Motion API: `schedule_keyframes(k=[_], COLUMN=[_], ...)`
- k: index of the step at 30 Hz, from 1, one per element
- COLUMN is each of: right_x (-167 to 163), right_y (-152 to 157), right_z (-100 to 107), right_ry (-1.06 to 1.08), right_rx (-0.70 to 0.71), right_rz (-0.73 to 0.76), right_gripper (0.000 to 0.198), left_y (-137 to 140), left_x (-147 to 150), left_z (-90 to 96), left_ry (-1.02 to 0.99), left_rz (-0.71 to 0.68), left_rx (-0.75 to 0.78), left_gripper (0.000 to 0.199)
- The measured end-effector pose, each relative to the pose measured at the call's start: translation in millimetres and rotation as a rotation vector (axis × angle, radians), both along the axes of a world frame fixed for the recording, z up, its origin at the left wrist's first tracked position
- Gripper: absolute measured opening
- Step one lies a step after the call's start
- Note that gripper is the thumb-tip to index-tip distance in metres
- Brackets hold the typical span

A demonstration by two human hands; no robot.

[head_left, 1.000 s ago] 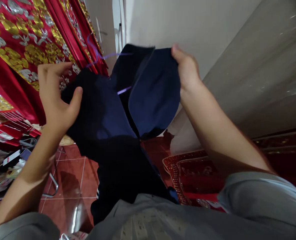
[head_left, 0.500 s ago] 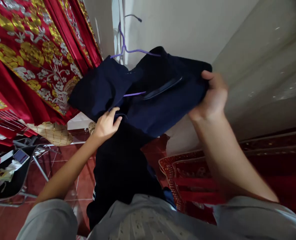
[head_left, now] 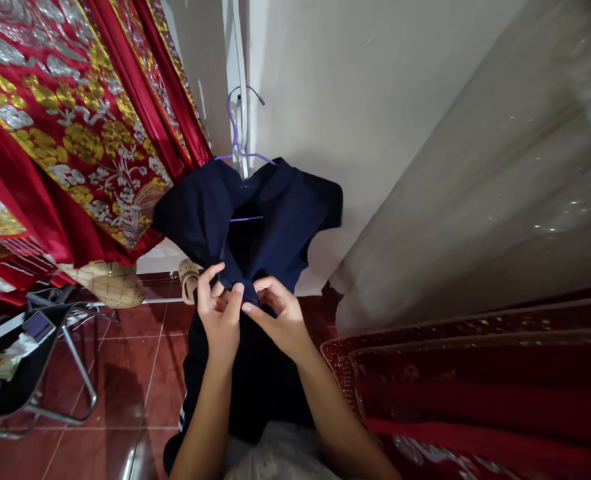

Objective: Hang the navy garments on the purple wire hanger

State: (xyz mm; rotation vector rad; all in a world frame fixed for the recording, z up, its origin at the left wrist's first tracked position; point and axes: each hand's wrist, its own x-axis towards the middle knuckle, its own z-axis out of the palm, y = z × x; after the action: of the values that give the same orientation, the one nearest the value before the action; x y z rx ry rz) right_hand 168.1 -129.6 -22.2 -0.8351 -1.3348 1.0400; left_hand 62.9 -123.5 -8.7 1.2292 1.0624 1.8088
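A dark navy short-sleeved garment (head_left: 295, 213) with a collar hangs on a purple hanger (head_left: 235, 133) in front of me. Its front edges come together below the neck opening. There my left hand (head_left: 220, 310) pinches the cloth between thumb and fingers. My right hand (head_left: 280, 313) grips the cloth just beside it, thumb tip close to the left thumb. Whether a button or other fastener sits between the fingertips is hidden. Part of the hanger's lower bar shows through the neck opening.
Red cloth with gold and silver patterns (head_left: 90, 133) hangs at the left. A black folding chair (head_left: 40, 373) holds a phone (head_left: 38, 327) and papers. Pale sheer fabric (head_left: 450, 200) hangs at the right, above red trimmed cloth (head_left: 475, 373). A beige clog (head_left: 188, 280) is on the tiled floor.
My right hand has let go of the sleeve at the right and come in beside my left hand at the garment's front. The garment now hangs straighter and lower in view.
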Motion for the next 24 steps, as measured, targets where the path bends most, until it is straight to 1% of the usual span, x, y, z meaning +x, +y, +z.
schedule_keyframes(k=[2,5,8,12,15,18,21,24], right_x=[5.6,15.8,22.8,28.1,29.6,30.4,32.6,35.3], right_y=[2.4,1.1,-1.3,-1.3,-1.1,-1.1,-1.2,-2.3], right_z=[1.5,0.0,-7.7,-12.9,-11.0,-10.7,-14.3,-19.5], right_ry=[-0.002,-0.006,0.012,0.002,-0.009,-0.008,-0.03,-0.057], right_rx=[-0.011,-0.014,-0.041,-0.051,-0.016,0.006,0.039,0.068], right_rz=[-0.018,0.019,0.056,0.059,0.067,0.07,0.043,-0.003], right_gripper=[0.016,0.014,0.016,0.018,0.021,0.028,0.035,0.029], left_y=[-2.4,-4.1,-3.3,-1.7,-1.1,-2.0,-6.2,-11.7], left_x=[0.7,2.9,5.6,5.2,3.6,5.3,10.6,16.1], left_z=[-0.8,-2.1,-5.8,-11.6,-13.5,-13.4,-11.9,-10.6], left_ry=[-0.031,-0.052,-0.082,-0.067,-0.045,-0.05,-0.073,-0.055], left_rz=[0.028,0.045,-0.023,-0.086,-0.075,-0.067,-0.115,-0.159], left_rx=[0.01,0.012,-0.022,-0.086,-0.087,-0.078,-0.077,-0.077], left_gripper=[0.044,0.049,0.053,0.055,0.053,0.05,0.04,0.032])
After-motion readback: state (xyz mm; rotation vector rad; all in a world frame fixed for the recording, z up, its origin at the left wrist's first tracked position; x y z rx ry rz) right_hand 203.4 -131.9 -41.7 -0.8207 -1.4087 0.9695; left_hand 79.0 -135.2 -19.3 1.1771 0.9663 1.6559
